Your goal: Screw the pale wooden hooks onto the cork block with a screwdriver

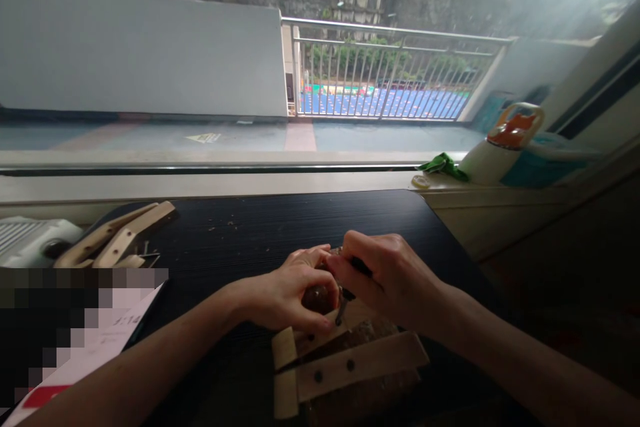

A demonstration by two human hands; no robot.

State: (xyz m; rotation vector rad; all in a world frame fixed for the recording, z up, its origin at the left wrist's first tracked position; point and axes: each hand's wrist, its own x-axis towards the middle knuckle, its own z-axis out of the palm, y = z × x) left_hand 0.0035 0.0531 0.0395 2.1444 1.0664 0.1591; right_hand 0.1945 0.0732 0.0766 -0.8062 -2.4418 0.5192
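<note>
Pink ":14" panel (106,351), wooden piece (377,354)

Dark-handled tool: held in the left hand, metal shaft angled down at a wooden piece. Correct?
Wrong hand: in the head view the right hand holds the dark-handled tool. Its metal shaft is indeed angled down at a wooden piece.

Indoor room of unclear kind: black worktop (240,217) beside a pale windowsill (250,185), walkway (245,137) and metal railing (393,73) beyond.
</note>
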